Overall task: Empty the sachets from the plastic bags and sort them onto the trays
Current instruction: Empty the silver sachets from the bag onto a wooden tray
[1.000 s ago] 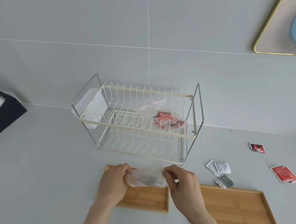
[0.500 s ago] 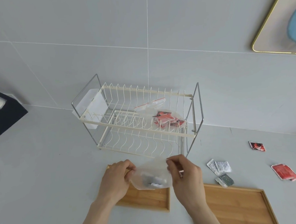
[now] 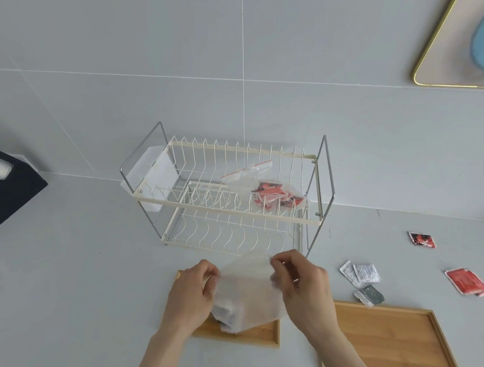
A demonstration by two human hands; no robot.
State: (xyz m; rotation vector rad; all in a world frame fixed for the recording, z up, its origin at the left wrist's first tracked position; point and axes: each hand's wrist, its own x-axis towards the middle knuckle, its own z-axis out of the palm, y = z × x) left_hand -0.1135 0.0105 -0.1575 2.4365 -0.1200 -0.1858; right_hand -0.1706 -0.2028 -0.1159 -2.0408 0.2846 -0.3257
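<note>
Both hands hold a clear plastic bag (image 3: 248, 292) above the small wooden tray (image 3: 260, 335). My left hand (image 3: 192, 295) pinches its left top corner, my right hand (image 3: 302, 284) its right top corner. Dark and white sachets sag in the bag's lower left. A larger wooden tray (image 3: 389, 341) lies to the right. A second clear bag with red sachets (image 3: 275, 195) rests on the upper tier of the wire dish rack (image 3: 236, 211). Loose white sachets (image 3: 360, 272), a grey-green one (image 3: 370, 296) and two red ones (image 3: 467, 281) (image 3: 421, 239) lie on the counter.
A tiled wall rises behind the rack. A dark object (image 3: 3, 190) sits at the left edge. A gold-framed panel (image 3: 457, 37) hangs upper right. Grey counter (image 3: 72, 276) spreads left of the trays.
The bag has been lifted and stretched open between my hands, now hanging taller with the sachets sliding toward its lower left. Both hands rose slightly above the small tray.
</note>
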